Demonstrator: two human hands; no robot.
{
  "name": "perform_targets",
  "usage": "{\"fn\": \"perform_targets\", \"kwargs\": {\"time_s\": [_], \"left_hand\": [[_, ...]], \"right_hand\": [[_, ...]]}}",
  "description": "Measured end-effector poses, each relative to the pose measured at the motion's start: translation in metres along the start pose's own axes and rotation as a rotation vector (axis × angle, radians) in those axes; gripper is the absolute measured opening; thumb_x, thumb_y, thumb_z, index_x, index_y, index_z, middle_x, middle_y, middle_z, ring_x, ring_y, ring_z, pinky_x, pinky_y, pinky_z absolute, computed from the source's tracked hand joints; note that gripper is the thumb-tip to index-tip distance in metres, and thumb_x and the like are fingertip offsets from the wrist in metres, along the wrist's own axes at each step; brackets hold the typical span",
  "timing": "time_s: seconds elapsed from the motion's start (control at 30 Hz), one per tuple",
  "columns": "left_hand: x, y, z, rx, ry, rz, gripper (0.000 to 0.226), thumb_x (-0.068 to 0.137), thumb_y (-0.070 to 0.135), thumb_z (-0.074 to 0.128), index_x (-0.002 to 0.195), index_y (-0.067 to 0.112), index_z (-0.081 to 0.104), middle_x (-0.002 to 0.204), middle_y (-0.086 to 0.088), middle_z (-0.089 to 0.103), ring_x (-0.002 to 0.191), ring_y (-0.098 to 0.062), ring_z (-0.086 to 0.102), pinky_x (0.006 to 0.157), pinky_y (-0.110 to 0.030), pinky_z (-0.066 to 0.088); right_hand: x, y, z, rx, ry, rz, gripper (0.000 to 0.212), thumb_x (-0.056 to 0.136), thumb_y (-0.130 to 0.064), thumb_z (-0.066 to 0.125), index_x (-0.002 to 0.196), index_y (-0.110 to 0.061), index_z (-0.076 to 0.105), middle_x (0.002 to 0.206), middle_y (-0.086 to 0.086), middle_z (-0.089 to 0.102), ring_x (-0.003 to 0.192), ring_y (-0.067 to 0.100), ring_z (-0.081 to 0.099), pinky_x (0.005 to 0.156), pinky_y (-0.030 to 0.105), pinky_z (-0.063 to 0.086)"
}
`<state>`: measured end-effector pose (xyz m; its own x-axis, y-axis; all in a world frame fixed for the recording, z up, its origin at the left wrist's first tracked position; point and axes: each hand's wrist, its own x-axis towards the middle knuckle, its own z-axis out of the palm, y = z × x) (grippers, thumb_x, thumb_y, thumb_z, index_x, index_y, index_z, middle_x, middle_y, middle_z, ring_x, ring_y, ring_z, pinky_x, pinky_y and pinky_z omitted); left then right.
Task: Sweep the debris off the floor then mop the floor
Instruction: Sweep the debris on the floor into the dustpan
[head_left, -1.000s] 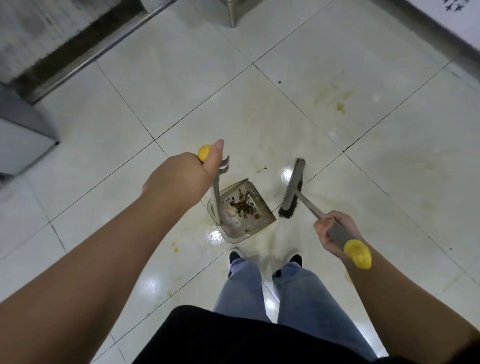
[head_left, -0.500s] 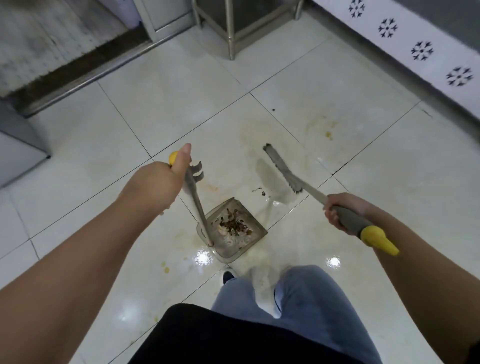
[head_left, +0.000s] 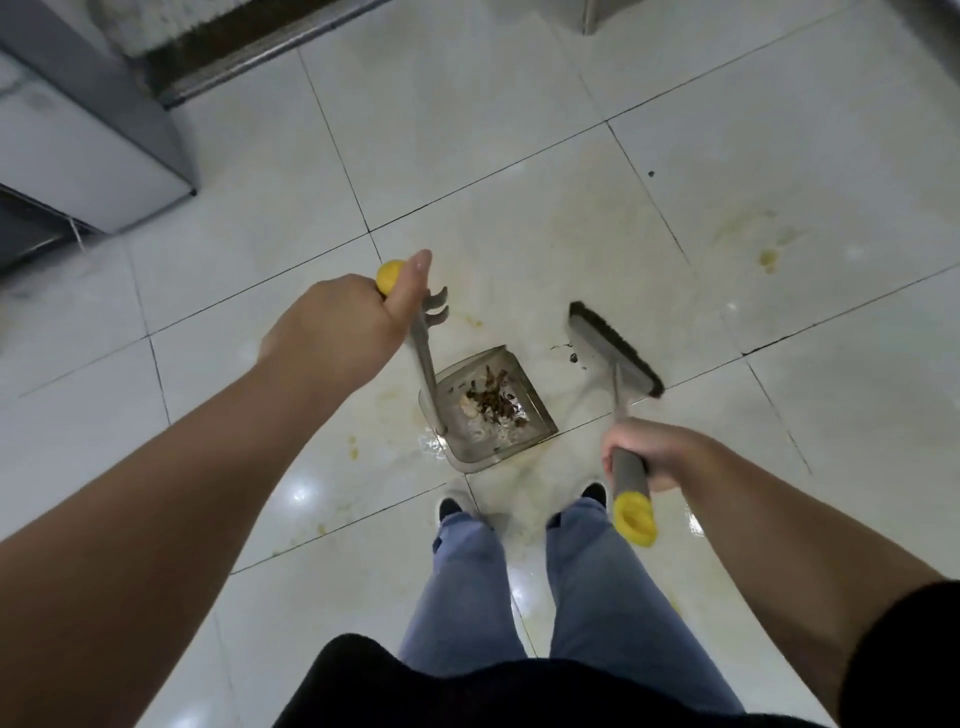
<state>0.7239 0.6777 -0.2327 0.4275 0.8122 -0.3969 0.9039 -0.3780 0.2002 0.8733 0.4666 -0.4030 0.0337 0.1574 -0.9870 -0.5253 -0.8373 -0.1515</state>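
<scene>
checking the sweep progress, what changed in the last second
The broom was lifted and swung outward half a second ago; now its head is back down by small dark debris beside the dustpan. Right hand grips the broom, left hand the dustpan handle, as before.

One head-worn wide-angle camera looked steeply down from standing height at the floor (head_left: 519, 156), with both forearms, legs and shoes close below; no second view shared the scene.
</scene>
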Motion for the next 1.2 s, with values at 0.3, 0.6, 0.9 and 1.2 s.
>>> {"fn": "perform_targets", "kwargs": {"time_s": [0.3, 0.6, 0.9, 1.2], "left_hand": [[-0.008, -0.035, -0.003, 0.029, 0.025, -0.031, 0.073, 0.084, 0.071, 0.013, 0.06, 0.011, 0.048, 0.058, -0.006, 0.049, 0.055, -0.014, 0.042, 0.052, -0.029, 0.026], [-0.044, -0.077, -0.002, -0.082, -0.124, -0.024, 0.069, 0.083, 0.07, 0.013, 0.06, 0.014, 0.046, 0.053, -0.006, 0.049, 0.051, -0.018, 0.048, 0.05, -0.026, 0.031], [-0.062, -0.076, 0.011, -0.049, -0.062, -0.044, 0.071, 0.081, 0.072, 0.013, 0.058, 0.014, 0.047, 0.06, -0.002, 0.049, 0.056, -0.011, 0.043, 0.048, -0.025, 0.023], [-0.074, -0.095, 0.017, -0.105, -0.101, -0.079, 0.068, 0.089, 0.064, 0.015, 0.068, 0.006, 0.044, 0.058, -0.008, 0.05, 0.055, -0.022, 0.051, 0.054, -0.029, 0.033]], "right_hand": [[-0.052, 0.023, 0.017, 0.03, -0.234, 0.019, 0.026, 0.088, -0.002, 0.045, 0.065, -0.011, 0.054, 0.045, 0.002, 0.046, 0.036, 0.009, 0.044, 0.039, 0.014, 0.038], [-0.112, 0.011, -0.03, 0.112, -0.081, -0.002, 0.021, 0.09, 0.002, 0.045, 0.094, -0.017, 0.051, 0.044, 0.004, 0.046, 0.027, 0.007, 0.041, 0.027, 0.012, 0.038], [-0.034, 0.007, 0.035, -0.395, 0.071, -0.019, 0.012, 0.084, 0.005, 0.041, 0.073, 0.0, 0.044, 0.039, 0.008, 0.051, 0.035, 0.018, 0.05, 0.04, 0.017, 0.04], [-0.074, 0.036, 0.048, -0.1, -0.142, 0.142, 0.02, 0.091, 0.0, 0.042, 0.091, -0.02, 0.045, 0.049, 0.005, 0.045, 0.032, 0.009, 0.045, 0.032, 0.013, 0.039]]}}
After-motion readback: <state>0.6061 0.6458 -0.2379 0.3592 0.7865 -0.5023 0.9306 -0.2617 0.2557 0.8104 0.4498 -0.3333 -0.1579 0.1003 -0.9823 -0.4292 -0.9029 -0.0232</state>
